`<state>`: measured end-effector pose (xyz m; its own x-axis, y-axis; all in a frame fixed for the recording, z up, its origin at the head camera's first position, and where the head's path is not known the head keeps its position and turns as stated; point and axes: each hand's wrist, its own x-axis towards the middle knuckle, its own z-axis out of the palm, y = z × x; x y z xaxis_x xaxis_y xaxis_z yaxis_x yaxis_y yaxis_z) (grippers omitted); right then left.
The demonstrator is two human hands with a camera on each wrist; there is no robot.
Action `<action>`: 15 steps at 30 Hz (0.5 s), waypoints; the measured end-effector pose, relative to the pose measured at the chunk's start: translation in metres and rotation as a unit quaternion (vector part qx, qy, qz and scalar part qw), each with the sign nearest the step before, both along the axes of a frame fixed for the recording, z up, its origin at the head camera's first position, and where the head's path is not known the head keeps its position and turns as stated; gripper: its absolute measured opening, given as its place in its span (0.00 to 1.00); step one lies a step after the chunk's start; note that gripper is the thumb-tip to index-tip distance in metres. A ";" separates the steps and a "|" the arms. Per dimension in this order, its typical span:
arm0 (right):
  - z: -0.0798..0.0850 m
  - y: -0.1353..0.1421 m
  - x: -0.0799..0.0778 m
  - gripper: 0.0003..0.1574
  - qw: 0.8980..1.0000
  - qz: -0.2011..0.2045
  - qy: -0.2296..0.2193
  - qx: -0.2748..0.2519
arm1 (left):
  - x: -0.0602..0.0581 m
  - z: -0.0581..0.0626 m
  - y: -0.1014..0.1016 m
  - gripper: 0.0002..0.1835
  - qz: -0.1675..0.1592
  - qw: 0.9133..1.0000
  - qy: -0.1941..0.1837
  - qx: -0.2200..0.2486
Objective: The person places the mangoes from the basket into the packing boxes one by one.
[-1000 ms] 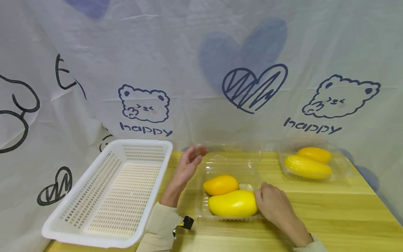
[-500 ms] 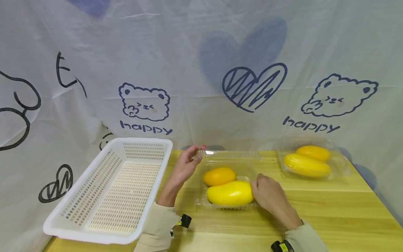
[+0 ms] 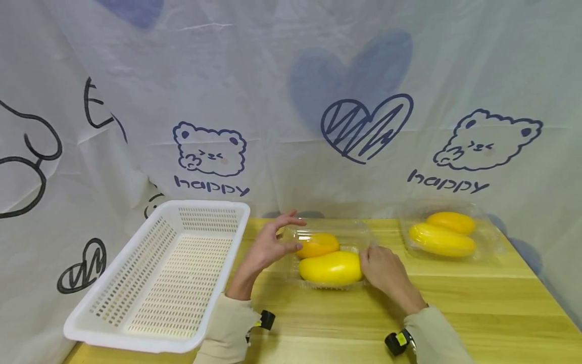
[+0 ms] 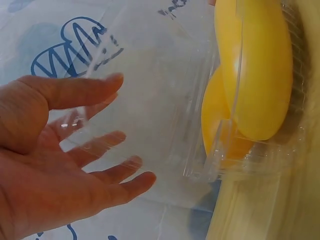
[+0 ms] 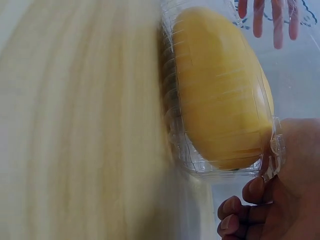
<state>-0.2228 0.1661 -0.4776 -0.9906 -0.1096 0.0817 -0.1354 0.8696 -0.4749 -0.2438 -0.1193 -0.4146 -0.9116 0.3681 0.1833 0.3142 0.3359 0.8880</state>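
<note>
A clear plastic clamshell box [image 3: 354, 285] stands mid-table, holding a large yellow mango [image 3: 331, 269] in front of a smaller orange mango [image 3: 323, 244]. Its transparent lid [image 4: 150, 115] tilts over the fruit, still partly raised. My left hand [image 3: 268, 246] is at the lid's left corner, fingers spread and fairly straight, thumb on one side and fingers behind the plastic. At the box's right end my right hand [image 3: 384, 269] pinches the rim, with the other fingers curled, as the right wrist view shows.
To the left stands a white perforated basket [image 3: 206, 298]. A second clear box [image 3: 488, 242] with two yellow mangoes is at the back right of the wooden table [image 3: 477, 308]. A printed cloth [image 3: 282, 116] hangs behind.
The lid has come down from upright toward the fruit. The box has shifted slightly away with my right hand on it. My left hand has moved in and spread its fingers.
</note>
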 end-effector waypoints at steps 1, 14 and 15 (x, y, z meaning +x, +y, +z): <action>0.000 0.000 -0.001 0.22 1.000 -0.002 -0.002 -0.002 | 0.000 0.000 0.000 0.27 -0.007 1.000 0.001 -0.009; 0.000 0.003 -0.012 0.29 0.997 -0.002 -0.049 -0.052 | 0.000 -0.007 -0.002 0.32 -0.049 0.996 -0.008 -0.077; -0.001 0.004 -0.012 0.30 0.996 0.000 -0.056 -0.064 | 0.000 -0.007 -0.002 0.32 -0.049 0.995 -0.010 -0.081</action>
